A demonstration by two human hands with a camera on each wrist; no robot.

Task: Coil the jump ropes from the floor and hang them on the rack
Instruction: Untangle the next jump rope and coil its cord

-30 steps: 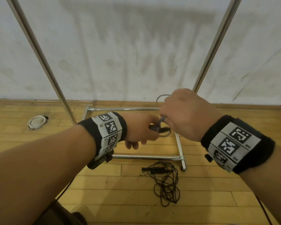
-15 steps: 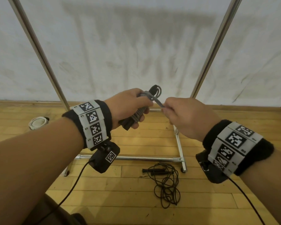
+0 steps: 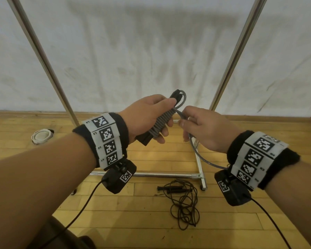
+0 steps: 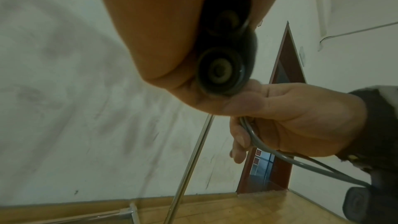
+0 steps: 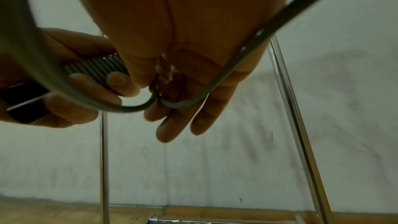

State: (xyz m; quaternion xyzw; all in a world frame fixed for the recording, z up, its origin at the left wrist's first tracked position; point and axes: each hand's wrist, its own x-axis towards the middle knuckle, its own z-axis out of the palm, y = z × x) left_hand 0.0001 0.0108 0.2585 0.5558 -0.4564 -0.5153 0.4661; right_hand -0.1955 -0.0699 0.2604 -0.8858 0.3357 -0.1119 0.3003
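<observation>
Left hand [image 3: 147, 117] grips wound grey jump rope [image 3: 161, 123] at chest height before rack [image 3: 235, 56] | right hand [image 3: 205, 130] pinches loose tail | keep wraps tight, tuck end | black rope [image 3: 183, 207] on floor [image 3: 144, 218] awaits

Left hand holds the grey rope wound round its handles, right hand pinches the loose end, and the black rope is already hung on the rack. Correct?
Not quite. The black rope is not on the rack: the head view shows it lying tangled on the floor by the rack's base. The rest holds: the left hand grips the wound grey rope and the right hand pinches its loose end.
</observation>
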